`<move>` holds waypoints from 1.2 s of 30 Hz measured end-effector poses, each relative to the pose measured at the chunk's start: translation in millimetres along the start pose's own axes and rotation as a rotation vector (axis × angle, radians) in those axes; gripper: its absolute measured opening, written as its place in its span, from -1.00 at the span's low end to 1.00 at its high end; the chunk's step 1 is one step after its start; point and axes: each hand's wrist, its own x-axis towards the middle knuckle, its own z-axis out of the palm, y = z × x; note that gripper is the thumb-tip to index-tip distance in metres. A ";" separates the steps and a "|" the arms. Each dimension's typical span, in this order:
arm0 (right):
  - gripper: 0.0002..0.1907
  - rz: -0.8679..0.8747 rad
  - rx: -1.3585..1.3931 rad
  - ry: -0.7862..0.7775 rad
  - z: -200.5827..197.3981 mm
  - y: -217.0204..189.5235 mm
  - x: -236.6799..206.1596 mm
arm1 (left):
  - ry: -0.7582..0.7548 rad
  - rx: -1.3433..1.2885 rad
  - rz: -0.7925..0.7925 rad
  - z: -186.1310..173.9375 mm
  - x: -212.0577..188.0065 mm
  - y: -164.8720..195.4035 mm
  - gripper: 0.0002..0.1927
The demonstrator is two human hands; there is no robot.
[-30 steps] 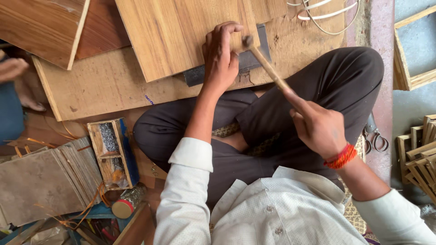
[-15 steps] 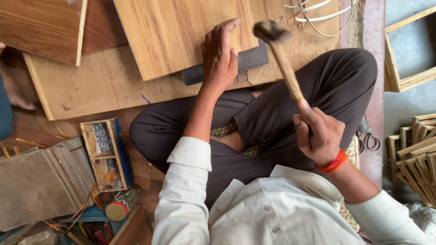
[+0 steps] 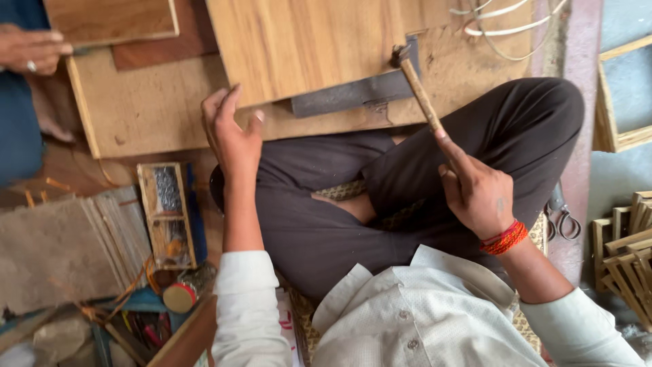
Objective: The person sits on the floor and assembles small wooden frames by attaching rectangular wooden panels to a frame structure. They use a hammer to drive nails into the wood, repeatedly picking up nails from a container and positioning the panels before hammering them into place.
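I see my right hand clamped around the wooden handle of a hammer, forefinger laid along the shaft, the metal head at the far end touching the near right corner of a light wooden board. That board lies on a dark metal bar, which rests on a wider plywood sheet on the floor beyond my crossed legs. My left hand hangs open, fingers spread, just at the board's near left edge, holding nothing that I can see. I judge the hammer top-heavy and stiff, the smooth handle best gripped low for swing (higher up for control). The board looks rigid and fairly light, apt to skid on the steel unless pressed flat from above. At the far left another person's hand rests by a second board. 1 pair of scissors lies at my right
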 end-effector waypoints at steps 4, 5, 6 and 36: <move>-0.35 -0.013 0.061 -0.013 7.6 -4.2 4.4 | 0.015 -0.201 -0.048 2.1 1.1 -3.4 -0.69; -0.35 -0.027 0.075 -0.006 9.6 -6.6 6.1 | 0.033 -0.192 0.006 7.4 2.6 1.6 -0.72; -0.35 -0.038 0.086 0.000 11.4 -9.8 8.4 | 0.041 -0.189 0.050 12.6 4.6 7.3 -0.71; -0.40 -0.172 0.068 -0.049 62.9 -75.3 23.2 | 0.012 0.526 -0.614 -115.5 -114.1 -292.0 -0.82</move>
